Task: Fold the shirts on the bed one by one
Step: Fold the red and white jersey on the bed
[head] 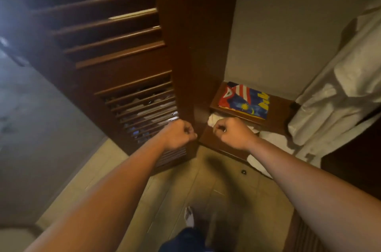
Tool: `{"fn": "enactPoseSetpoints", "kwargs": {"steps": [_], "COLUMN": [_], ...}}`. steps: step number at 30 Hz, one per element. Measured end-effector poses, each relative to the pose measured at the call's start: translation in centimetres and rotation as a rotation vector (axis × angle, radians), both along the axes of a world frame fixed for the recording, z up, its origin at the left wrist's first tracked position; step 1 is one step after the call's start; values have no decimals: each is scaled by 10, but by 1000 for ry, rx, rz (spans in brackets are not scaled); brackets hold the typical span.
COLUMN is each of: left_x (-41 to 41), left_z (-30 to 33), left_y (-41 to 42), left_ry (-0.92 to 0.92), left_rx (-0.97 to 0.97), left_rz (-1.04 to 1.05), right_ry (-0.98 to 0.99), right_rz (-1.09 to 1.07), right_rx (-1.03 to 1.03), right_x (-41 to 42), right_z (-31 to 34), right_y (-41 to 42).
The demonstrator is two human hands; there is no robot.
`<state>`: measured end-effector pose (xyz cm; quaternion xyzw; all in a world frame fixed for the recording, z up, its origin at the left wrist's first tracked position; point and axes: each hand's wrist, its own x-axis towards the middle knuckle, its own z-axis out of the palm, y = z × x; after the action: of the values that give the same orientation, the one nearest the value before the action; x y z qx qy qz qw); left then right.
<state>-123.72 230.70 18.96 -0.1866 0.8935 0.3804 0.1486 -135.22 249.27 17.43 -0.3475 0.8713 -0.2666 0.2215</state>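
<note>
I see both fists curled and holding nothing, left hand (179,134) and right hand (233,133), just below the folded shirt (244,100) on its shelf (278,107).

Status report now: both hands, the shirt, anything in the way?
Left hand and right hand fisted, holding nothing. Colourful folded shirt on wooden shelf. Louvred door open at left, not blocking.

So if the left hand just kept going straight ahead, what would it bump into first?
Most likely the dark wooden louvred door: the left hand, fingers curled and holding nothing, sits right before the door's edge. Depth is unclear in this one view.
</note>
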Motion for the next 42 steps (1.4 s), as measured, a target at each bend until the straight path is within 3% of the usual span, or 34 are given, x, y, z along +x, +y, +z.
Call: {"fn": "enactPoseSetpoints", "kwargs": {"steps": [8, 16, 26, 34, 42], "left_x": [132, 275, 429, 494, 517], "left_z": [-6, -22, -16, -32, -51], "left_y": [-83, -207, -366, -442, -541], "left_ry": [-33, -136, -219, -188, -232], "left_rx": [-60, -129, -163, -74, -36], "left_rz": [230, 535, 732, 896, 949], "right_ry": [-2, 101, 204, 236, 199], "right_rz": [297, 634, 914, 1110, 1206], "right_rx": [121, 277, 335, 309, 297], "right_x": [73, 175, 311, 383, 406], "right_z": [-2, -7, -10, -14, -43], "right_y": [-107, -288, -504, -622, -746]}}
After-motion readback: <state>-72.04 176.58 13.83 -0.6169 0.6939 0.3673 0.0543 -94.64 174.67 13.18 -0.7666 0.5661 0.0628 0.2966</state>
